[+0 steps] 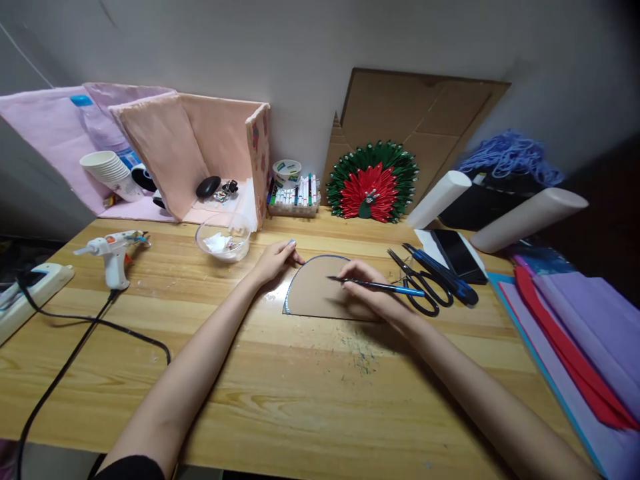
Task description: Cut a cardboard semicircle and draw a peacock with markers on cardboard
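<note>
A half-round piece of brown cardboard (pixel 313 293) with a blue-edged curve lies flat on the wooden table (pixel 280 393). My left hand (pixel 275 260) rests at its upper left edge, fingers curled and pressing down on the rim. Over the cardboard's right part, my right hand (pixel 367 287) is closed around a blue pen (pixel 380 286) that lies nearly level, its tip pointing left. Black-handled scissors (pixel 417 280) lie just right of that hand.
A white glue gun (pixel 114 252) stands at the left, its black cord (pixel 90 327) trailing to a power strip (pixel 30 290). A clear bowl (pixel 223 237), marker box (pixel 294 193), paper peacock fan (pixel 373 183), phone (pixel 457 255), white rolls (pixel 527 210) and coloured paper sheets (pixel 580 340) ring the work spot.
</note>
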A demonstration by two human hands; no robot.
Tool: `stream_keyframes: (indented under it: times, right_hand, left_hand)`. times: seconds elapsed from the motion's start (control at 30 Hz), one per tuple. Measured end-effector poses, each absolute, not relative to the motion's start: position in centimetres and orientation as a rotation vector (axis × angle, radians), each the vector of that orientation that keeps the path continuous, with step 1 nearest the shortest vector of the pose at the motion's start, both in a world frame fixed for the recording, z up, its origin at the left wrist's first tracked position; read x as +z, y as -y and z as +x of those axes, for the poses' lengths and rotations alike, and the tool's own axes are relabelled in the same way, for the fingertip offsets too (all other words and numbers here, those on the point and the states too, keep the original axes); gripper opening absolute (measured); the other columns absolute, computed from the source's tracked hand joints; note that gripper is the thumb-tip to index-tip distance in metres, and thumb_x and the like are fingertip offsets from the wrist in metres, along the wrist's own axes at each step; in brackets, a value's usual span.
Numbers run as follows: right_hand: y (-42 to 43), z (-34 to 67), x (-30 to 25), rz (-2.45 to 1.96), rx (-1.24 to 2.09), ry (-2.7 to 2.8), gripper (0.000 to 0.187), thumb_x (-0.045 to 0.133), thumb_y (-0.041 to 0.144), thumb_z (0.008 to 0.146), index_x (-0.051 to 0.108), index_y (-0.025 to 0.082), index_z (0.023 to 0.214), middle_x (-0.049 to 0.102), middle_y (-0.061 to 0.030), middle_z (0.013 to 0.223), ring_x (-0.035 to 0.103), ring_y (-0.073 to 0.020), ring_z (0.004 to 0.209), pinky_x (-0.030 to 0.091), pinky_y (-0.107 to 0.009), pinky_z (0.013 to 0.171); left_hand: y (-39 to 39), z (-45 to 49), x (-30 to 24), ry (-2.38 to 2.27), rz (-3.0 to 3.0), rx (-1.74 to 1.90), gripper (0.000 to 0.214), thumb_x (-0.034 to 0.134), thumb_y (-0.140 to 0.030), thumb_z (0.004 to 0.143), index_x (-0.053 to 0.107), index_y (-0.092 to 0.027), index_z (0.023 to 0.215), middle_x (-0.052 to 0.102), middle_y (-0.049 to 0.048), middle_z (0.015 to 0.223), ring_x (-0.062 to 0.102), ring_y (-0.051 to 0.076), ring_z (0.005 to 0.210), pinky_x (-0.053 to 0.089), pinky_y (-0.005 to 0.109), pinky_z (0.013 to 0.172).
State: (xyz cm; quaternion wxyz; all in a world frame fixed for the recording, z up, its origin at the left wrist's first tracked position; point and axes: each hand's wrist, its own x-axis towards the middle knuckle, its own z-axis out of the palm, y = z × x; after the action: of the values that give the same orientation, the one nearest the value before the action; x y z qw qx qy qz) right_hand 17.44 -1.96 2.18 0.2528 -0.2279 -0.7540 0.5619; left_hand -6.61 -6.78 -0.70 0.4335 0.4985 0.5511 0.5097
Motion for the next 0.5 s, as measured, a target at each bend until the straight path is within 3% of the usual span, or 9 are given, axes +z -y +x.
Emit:
stream_keyframes:
  times: [0.1,0.37,0.5]
  right_hand:
    - [1.0,21.4,1.6,-0.871,1.470,1.901,0.014,0.054,0.027,0.078,0.054,0.020,0.091,0.055,-0.0030,0.089,0.052,-0.0149,0.078,0.041,-0.027,0.067]
    - [2.3,26.4,-1.0,-1.014,1.476,1.756,0.010,0.054,0.029,0.080,0.047,0.021,0.080,0.050,0.0027,0.062,0.048,-0.0117,0.058,0.038,-0.025,0.055]
    - [1.3,25.3,-1.7,-1.084,1.355,1.724,0.020,0.057,0.034,0.078,0.045,0.020,0.070,0.044,0.0058,0.049,0.039,-0.0089,0.043,0.029,-0.022,0.043]
  left_hand:
    - [6.8,-6.8,-0.7,-1.376,1.243,1.278,0.042,0.044,-0.052,0.081,0.054,-0.014,0.065,0.067,0.0083,0.068,0.062,0.018,0.068,0.046,0.029,0.068]
    - [7.2,-5.4,0.6,-1.589,1.597,1.029,0.043,0.033,-0.049,0.087,0.055,-0.017,0.069,0.069,0.0081,0.090,0.062,0.021,0.086,0.044,0.031,0.077]
    - [7.3,-3.3,1.7,-1.538,1.882,0.758,0.041,0.029,-0.044,0.090,0.062,-0.019,0.084,0.068,0.0057,0.096,0.059,0.020,0.095,0.041,0.032,0.084]
